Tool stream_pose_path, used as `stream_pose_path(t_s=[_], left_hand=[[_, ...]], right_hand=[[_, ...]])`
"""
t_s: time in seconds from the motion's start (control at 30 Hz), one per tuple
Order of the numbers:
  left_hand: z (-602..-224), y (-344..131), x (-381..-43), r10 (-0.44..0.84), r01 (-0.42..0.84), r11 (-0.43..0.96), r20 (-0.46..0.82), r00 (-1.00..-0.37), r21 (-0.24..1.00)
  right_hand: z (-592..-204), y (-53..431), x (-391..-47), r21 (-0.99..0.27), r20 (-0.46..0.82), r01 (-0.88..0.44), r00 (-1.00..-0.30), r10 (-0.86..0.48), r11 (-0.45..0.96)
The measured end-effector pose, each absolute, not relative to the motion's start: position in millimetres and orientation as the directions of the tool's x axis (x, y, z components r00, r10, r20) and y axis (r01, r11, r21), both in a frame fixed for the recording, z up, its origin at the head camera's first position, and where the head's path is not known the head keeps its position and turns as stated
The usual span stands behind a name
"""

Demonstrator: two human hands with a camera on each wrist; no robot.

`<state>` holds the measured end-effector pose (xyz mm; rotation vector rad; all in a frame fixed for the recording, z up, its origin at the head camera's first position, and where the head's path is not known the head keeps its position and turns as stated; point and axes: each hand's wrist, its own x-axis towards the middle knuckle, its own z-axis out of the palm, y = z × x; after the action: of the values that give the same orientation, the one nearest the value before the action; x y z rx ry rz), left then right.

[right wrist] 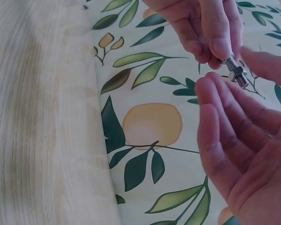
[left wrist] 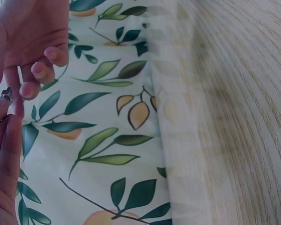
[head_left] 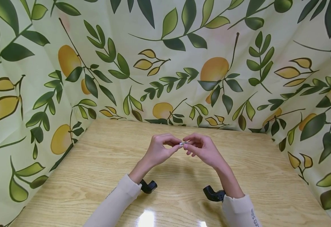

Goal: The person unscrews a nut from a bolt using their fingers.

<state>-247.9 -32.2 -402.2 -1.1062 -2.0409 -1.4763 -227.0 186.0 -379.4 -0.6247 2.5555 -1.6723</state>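
My left hand pinches one end of a small metal bolt between thumb and fingers, holding it above the table. A hex nut sits on the bolt's thread, with some thread showing past it. Facing it from the right, my right hand has its thumb and fingers spread around the nut. In the right wrist view, the right thumb stands off from the bolt and the index fingertip is right beside the nut. The left wrist view shows only a bit of the metal between the hands.
The wooden table lies under both hands. A cloth printed with leaves and fruit rises behind the table and along both sides. Black wrist mounts stick out inward from both sleeves, close over the tabletop.
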Motion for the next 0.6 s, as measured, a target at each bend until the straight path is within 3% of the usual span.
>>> stream_pose_path(t_s=[0.6], left_hand=[[-401.5,-32.6,-246.9,0.366,0.776,0.136,0.696,-0.617,0.616]], right_hand=[[-377.6,185.7,-225.6,-0.883,0.193,-0.314,-0.920,-0.341,0.348]])
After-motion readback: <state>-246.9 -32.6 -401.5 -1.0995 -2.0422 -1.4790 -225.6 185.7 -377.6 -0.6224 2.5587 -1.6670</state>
